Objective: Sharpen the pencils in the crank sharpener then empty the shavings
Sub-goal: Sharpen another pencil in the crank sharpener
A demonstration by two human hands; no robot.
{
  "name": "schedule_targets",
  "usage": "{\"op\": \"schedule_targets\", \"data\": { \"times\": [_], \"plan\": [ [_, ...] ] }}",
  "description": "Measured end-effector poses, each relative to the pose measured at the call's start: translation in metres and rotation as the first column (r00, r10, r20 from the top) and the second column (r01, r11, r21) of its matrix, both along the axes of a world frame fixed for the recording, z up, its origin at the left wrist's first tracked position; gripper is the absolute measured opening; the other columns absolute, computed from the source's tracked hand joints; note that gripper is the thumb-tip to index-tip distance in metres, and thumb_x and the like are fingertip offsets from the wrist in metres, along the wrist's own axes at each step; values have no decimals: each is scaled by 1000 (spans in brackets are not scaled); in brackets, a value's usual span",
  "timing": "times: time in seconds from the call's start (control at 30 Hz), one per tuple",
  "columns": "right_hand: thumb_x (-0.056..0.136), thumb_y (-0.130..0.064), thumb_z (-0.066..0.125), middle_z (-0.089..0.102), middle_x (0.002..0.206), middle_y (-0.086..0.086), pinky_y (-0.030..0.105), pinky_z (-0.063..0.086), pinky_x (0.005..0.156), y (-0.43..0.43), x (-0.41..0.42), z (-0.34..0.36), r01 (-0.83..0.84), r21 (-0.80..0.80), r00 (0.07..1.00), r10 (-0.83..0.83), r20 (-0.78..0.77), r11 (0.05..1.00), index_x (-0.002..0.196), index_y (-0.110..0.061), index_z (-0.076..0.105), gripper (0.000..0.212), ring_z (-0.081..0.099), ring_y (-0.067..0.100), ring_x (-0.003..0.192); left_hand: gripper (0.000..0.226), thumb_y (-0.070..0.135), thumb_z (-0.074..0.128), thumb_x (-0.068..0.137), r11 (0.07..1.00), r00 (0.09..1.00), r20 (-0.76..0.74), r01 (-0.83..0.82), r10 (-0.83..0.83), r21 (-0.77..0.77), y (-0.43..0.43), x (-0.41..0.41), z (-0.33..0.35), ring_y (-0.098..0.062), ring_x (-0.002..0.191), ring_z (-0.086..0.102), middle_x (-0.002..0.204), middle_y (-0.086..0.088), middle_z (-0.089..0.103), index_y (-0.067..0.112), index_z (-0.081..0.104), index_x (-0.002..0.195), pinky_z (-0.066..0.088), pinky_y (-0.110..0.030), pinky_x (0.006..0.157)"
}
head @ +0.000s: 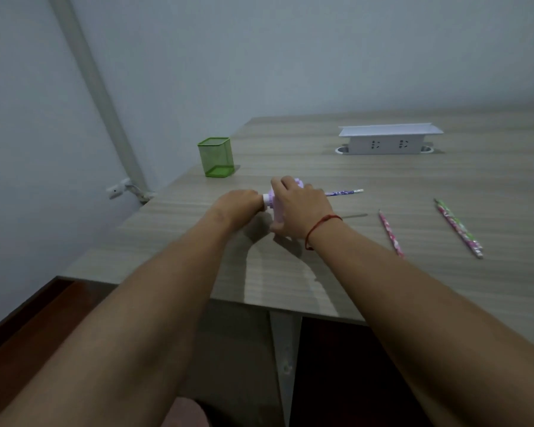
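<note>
A small pink-purple crank sharpener point(272, 202) stands on the wooden table point(321, 272), mostly hidden by my hands. My right hand point(299, 208) grips its body from above. My left hand point(239, 204) is curled round the crank at its left end. A purple patterned pencil point(344, 192) sticks out of the sharpener's right side, eraser end pointing right. A pink pencil point(390, 234) and a green-and-pink pair of pencils point(458, 228) lie loose on the table to the right.
A green mesh pencil cup point(216, 157) stands near the table's left edge, behind the sharpener. A white power-socket box point(386, 140) sits at the back. The table's front edge runs just below my forearms; the wall is close on the left.
</note>
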State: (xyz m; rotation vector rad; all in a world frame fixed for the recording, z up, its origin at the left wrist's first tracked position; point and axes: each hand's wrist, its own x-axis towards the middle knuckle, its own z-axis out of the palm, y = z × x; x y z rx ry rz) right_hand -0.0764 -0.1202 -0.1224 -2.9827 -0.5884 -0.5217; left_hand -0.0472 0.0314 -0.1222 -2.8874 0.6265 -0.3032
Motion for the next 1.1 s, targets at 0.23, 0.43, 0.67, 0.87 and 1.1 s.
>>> {"op": "schedule_targets", "data": {
  "times": [0.23,0.43,0.67,0.87,1.1],
  "plan": [
    [79,-40,68,45,136,6,50,49,92,6,-1,8,65,-47,997,-68,-47,997,140,-15,34,75,53,29,118,21,4,43,97,990,970,196,137,-142,40,8,-2,47,-33,97,63,103,-16,64,4,62,106,52,-44,75],
    [81,-36,66,44,137,5,49,48,94,11,2,7,92,-13,993,-92,-73,996,134,-17,39,63,48,28,126,15,2,53,93,950,944,284,234,-170,-205,4,-59,28,-36,85,64,95,-20,68,4,67,98,46,-41,68],
    [82,-30,61,47,132,4,47,47,94,11,9,0,68,41,997,-66,-49,997,126,-20,43,49,47,26,126,18,17,52,95,956,994,98,68,-42,-284,-4,-66,-20,-24,98,62,112,-12,65,10,60,109,50,-33,84],
    [84,-37,60,44,136,5,48,46,92,8,13,-6,46,8,999,-46,-29,999,135,-17,38,59,50,29,121,25,20,45,96,981,997,-77,-2,-14,-194,5,-34,-18,-24,110,58,122,-9,60,13,62,112,46,-36,95],
    [79,-38,61,47,129,6,49,49,88,3,17,-3,1,53,999,1,-38,999,132,-17,40,60,55,32,110,20,14,47,95,1000,1000,-25,-17,17,-18,1,4,13,-31,100,60,108,-14,64,6,61,107,40,-33,74]
  ]
}}
